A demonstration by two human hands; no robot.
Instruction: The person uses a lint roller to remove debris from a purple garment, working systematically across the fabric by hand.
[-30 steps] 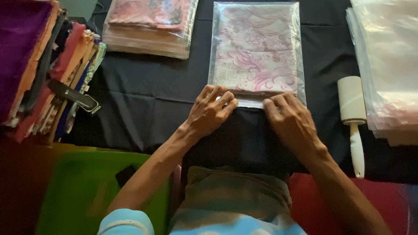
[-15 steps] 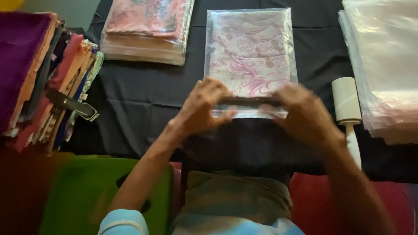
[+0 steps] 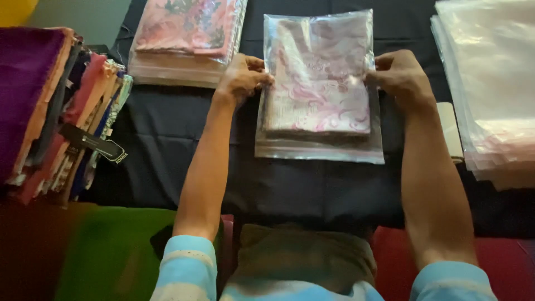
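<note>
Both hands gripped one clear bag (image 3: 319, 146) holding a folded pink-and-white patterned cloth (image 3: 317, 83). Left hand (image 3: 241, 78) pinched the bag's left edge, fingers curled and closed on the plastic. Right hand (image 3: 400, 75) did the same on the right edge, thumb and fingers clamped on it. Bag sat mid-table over the black cloth (image 3: 167, 145), its near sealed end toward the person; whether it lay flat or was raised a little could not be told.

Far left of the bag, a stack of bagged pink cloths (image 3: 186, 39) lay on the table, just beyond the left hand. Right side held a pile of empty clear bags (image 3: 490, 83). A pale roller (image 3: 448, 128) showed partly behind the right forearm, between bag and pile. Left edge: a stack of folded fabrics (image 3: 50, 106) in purple, orange and red, with a black tag (image 3: 95, 143) hanging from it. Green surface (image 3: 106, 251) at near left.
</note>
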